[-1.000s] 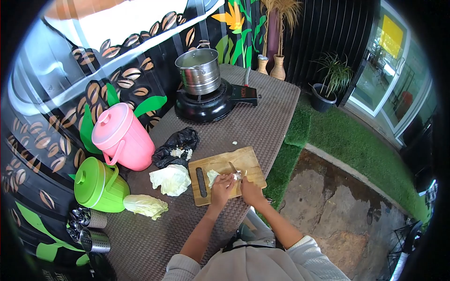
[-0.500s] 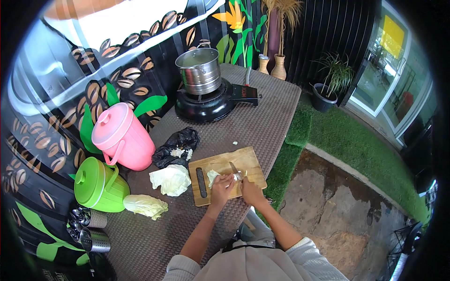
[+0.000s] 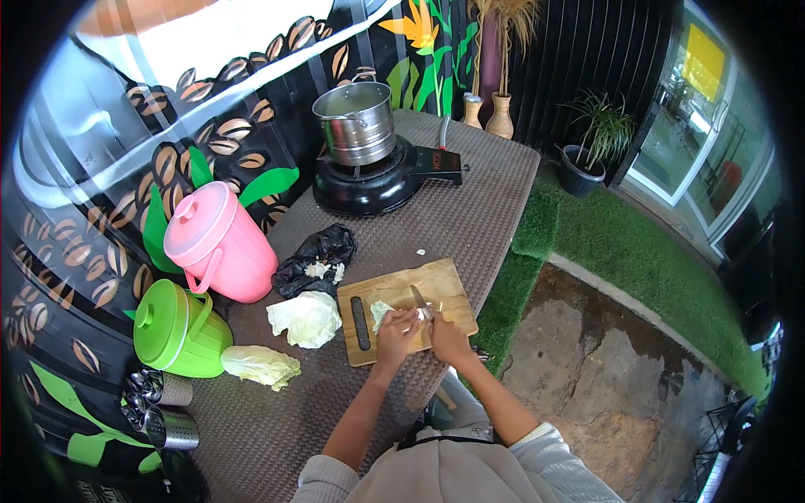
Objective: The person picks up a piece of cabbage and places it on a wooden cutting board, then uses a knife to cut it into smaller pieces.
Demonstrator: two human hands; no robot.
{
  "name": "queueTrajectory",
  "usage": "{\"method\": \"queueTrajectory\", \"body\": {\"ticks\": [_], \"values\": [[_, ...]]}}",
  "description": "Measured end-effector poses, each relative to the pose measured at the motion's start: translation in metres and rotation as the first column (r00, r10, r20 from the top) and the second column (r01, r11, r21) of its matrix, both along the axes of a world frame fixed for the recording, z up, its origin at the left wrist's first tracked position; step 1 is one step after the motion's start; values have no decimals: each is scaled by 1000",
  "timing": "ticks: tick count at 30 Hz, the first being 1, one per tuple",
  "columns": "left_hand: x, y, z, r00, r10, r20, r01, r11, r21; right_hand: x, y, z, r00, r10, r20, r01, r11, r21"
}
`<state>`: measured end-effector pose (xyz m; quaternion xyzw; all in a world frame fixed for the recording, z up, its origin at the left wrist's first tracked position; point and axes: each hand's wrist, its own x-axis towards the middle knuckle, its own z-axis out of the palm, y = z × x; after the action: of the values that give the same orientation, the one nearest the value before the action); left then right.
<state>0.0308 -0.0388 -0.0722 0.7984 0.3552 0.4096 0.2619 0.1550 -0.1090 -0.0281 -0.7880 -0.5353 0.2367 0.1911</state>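
Mid-slice, prob.: R hand [image 3: 449, 339] grip closed on knife [image 3: 417, 297]; L hand [image 3: 396, 329] grip pins cabbage piece [image 3: 381, 313] just beside blade, on board [image 3: 440, 281]. Next cut needs fingertips tucked.

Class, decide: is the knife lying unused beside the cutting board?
No, the right hand holds the knife over the cutting board.

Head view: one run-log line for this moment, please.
left hand: holding cabbage piece on cutting board | right hand: gripping knife, blade at cabbage piece | nearby: loose cabbage leaves, black bag
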Motion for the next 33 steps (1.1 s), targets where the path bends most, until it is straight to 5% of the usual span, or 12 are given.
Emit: {"method": "queueTrajectory", "body": {"ticks": [4,11,14,18,22,24,26,33], "values": [[0,-1,1,999,0,48,4,996,-88,0,-6,6,999,27,-42,-29,999,-45],[-2,0,3,1000,-23,-11,23,999,49,-26,-7,-23,991,-117,70,117,993,6],[-1,1,-3,1000,-26,10,26,1000,-8,-8,-1,-17,989,-19,145,12,999,49],[-1,0,2,1000,-23,14,23,1000,0,1,-4,20,997,71,-3,-71,987,-145],[0,-6,10,994,-18,104,35,985,-167,-22,-18,-5,999,-43,29,45,996,-75],[-2,-3,10,1000,-19,-12,19,999,29,-27,-17,-14,995,-92,43,94,994,-60],[-2,-2,11,1000,-17,-15,17,1000,13,-27,-13,-15,993,-116,5,116,991,-71],[-1,-1,-1,1000,-7,15,7,1000,-10,1,-1,4,999,35,35,-36,998,45]]}}
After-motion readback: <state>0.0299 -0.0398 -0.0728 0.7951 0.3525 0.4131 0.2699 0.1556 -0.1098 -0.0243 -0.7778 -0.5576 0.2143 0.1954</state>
